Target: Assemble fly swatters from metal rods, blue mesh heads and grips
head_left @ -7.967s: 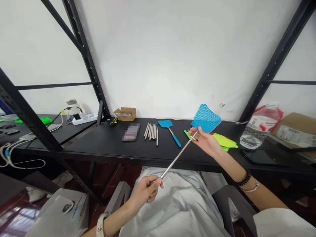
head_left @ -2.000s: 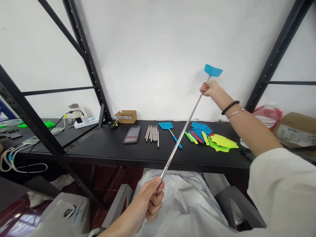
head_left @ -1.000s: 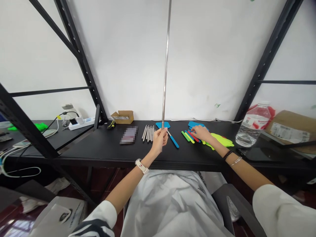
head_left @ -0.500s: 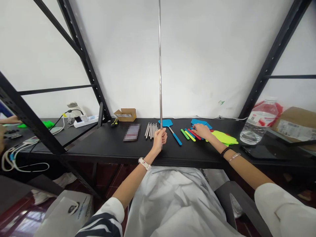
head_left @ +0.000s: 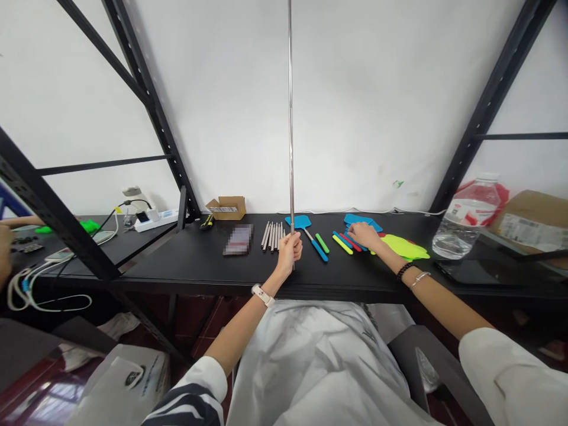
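My left hand (head_left: 290,249) is wrapped round the lower part of a thin, shiny metal telescopic rod (head_left: 290,118). The rod stands upright and runs out of the top of the view. My right hand (head_left: 364,235) reaches down over the upper ends of several coloured plastic handles, its fingertips touching them and partly hidden. Under it lie a yellow handle (head_left: 342,244), a red handle (head_left: 352,242) and blue ones. A green handle (head_left: 322,243) lies apart, beside a blue fly swatter (head_left: 319,250). Blue swatter heads (head_left: 364,220) sit behind my right hand, yellow-green ones (head_left: 404,247) to its right.
Several metal rods (head_left: 271,236) lie left of my left hand, near a pixelated flat object (head_left: 238,239). Behind are a small cardboard box (head_left: 227,207) and a cutter (head_left: 206,222). A large water bottle (head_left: 464,222) and a black tablet (head_left: 470,272) are at right. Another person's arm shows far left.
The green handle has moved left, away from the yellow one, to beside the blue fly swatter. Both hands stay in nearly the same places; the view has shifted slightly.
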Action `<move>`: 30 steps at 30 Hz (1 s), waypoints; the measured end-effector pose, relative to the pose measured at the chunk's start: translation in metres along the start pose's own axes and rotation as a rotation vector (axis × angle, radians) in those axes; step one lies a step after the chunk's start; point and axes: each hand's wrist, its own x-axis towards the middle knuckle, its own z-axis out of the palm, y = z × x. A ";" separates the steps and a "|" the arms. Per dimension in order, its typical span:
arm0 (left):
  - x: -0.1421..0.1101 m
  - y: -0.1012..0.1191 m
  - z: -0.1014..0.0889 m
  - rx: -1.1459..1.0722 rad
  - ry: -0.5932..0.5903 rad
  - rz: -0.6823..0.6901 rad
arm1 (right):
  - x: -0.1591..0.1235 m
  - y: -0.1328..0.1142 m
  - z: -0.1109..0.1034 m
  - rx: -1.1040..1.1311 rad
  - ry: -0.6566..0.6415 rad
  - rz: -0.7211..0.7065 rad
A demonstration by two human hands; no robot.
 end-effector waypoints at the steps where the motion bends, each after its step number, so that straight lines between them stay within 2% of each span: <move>1: 0.000 0.000 0.000 0.001 -0.004 -0.004 | 0.000 0.000 0.000 -0.001 0.000 0.001; 8: 0.003 -0.002 -0.002 -0.025 -0.007 -0.026 | -0.002 -0.004 0.001 0.059 0.058 0.006; 14: 0.002 -0.001 -0.001 -0.059 0.041 -0.037 | -0.009 -0.012 -0.020 0.219 0.264 0.041; 16: 0.002 0.000 -0.001 -0.065 0.041 -0.039 | -0.021 -0.027 -0.029 0.399 0.367 0.008; 18: 0.002 0.000 -0.002 -0.065 0.041 -0.036 | -0.040 -0.051 -0.032 0.775 0.455 -0.088; 20: 0.001 -0.001 -0.002 -0.066 0.043 -0.031 | -0.062 -0.080 -0.028 1.092 0.345 -0.227; 22: 0.001 -0.001 -0.002 -0.068 0.048 -0.025 | -0.081 -0.107 -0.022 1.199 0.206 -0.332; 25: -0.001 0.004 0.001 -0.075 0.064 -0.014 | -0.095 -0.131 -0.014 1.114 0.193 -0.398; 30: -0.001 0.036 0.017 -0.110 0.054 0.084 | -0.093 -0.132 -0.013 0.993 0.255 -0.370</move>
